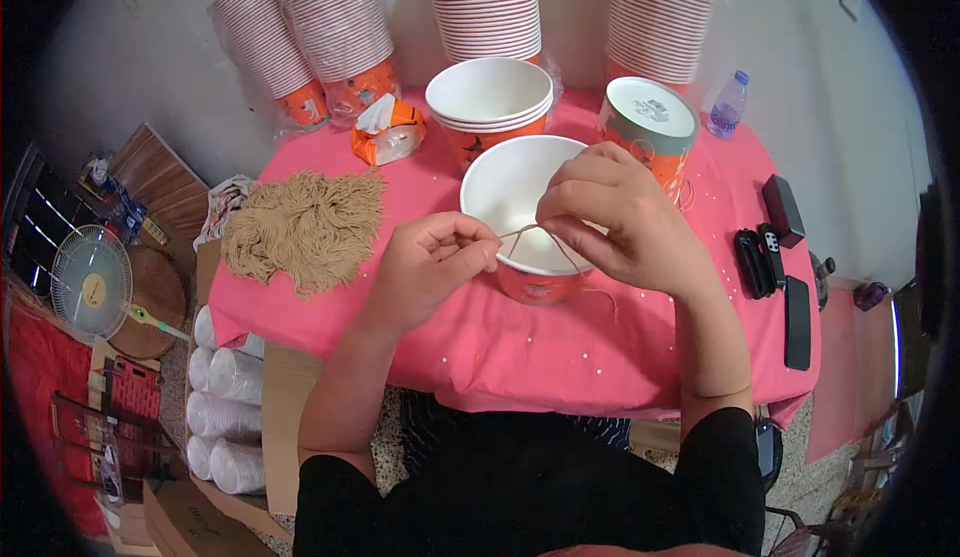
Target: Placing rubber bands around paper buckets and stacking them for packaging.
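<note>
Left hand (435, 262) and right hand (620, 217) each pinched thin string (518, 231) | string above open white-lined tub (505, 177) on counter (500, 362) | strands crossed already; ends loose, no snug knot visible | tan yarn (305, 227) lay aside

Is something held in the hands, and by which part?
A thin string, pinched by the left hand and the right hand at separate spots; whether at its ends cannot be told.
</note>
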